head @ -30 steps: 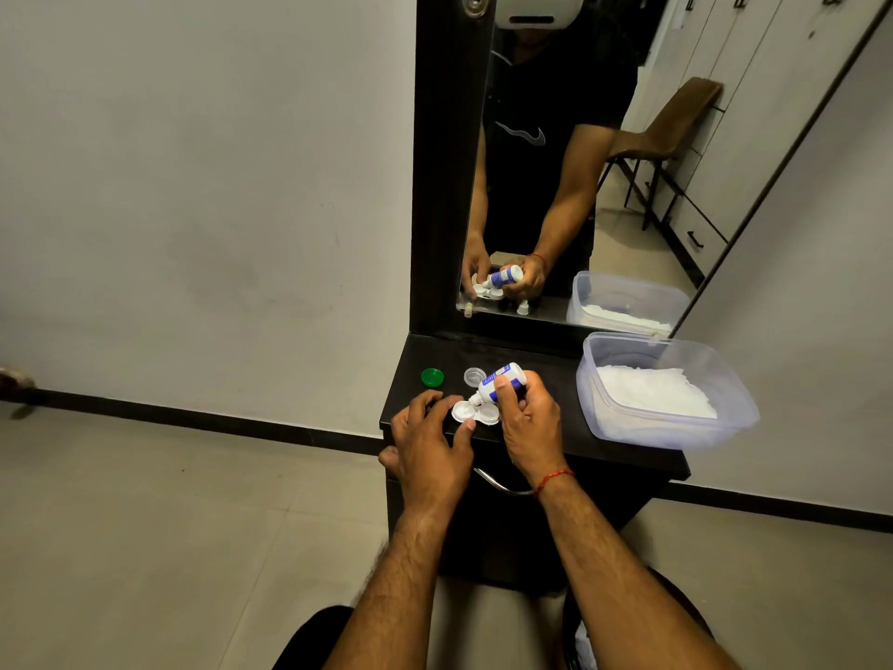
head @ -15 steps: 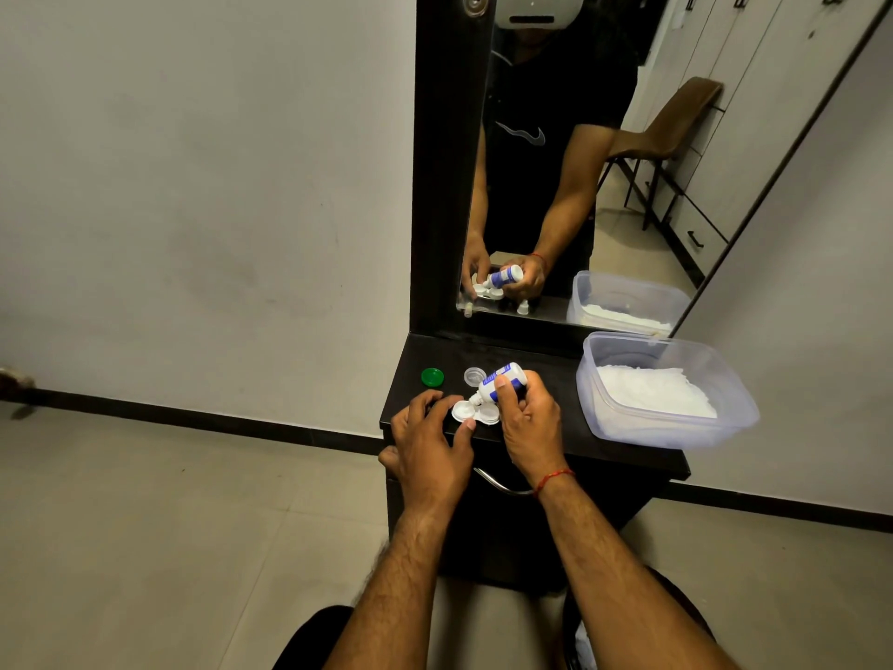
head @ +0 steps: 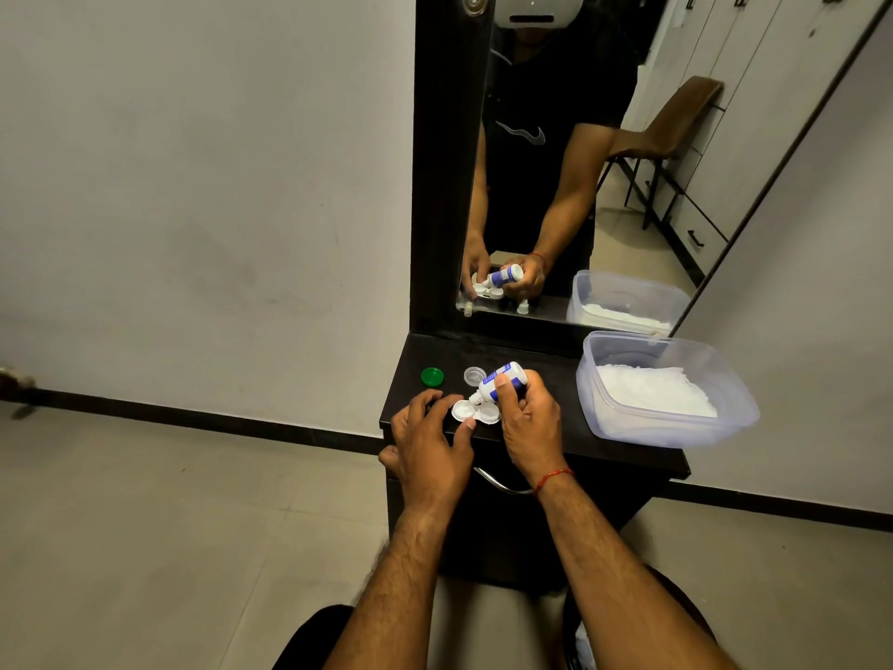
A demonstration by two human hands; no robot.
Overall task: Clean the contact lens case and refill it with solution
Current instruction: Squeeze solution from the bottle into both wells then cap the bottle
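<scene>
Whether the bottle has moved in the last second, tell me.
No. The bottle lies just as far right of the green cap as before, tip tilted down over the case, gripped by the right hand.

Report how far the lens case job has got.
Done: both caps are off, the green cap and the clear cap lying on the table behind the lens case. In hand: the right hand grips the solution bottle, tilted nozzle-down over the open case, which the left hand steadies. Left: how full the wells are cannot be told, and the caps are not yet back on.
</scene>
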